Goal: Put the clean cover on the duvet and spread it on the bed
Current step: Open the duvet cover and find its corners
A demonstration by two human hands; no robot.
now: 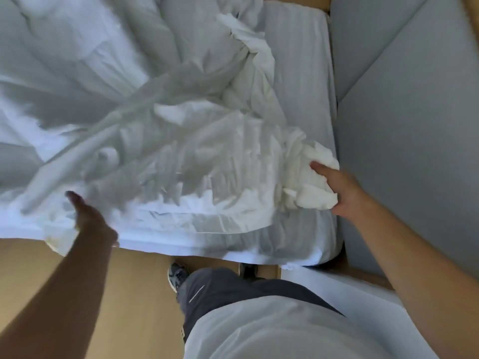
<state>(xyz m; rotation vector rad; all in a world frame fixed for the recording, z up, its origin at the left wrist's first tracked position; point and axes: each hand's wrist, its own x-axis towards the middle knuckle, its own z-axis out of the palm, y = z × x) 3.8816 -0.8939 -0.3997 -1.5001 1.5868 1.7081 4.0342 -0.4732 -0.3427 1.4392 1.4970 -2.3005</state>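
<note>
Now, in the head view, my right hand [337, 190] clutches a bunched corner of the cover [207, 156] at right-centre, thumb on top. Its near edge runs leftward to my left hand [89, 218] at lower left, too blurred to tell its grip. The crumpled duvet [181, 35] lies beyond, toward the top, on the bed [298, 73]; wooden floor [142, 294] below, grey panels [401, 125] right

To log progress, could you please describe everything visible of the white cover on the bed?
The cover is white, thin-looking cloth, heavily creased, lying crumpled across the near end of the bed. Its right corner is bunched in the right hand; the left hand meets its near edge, grip blurred.
</note>
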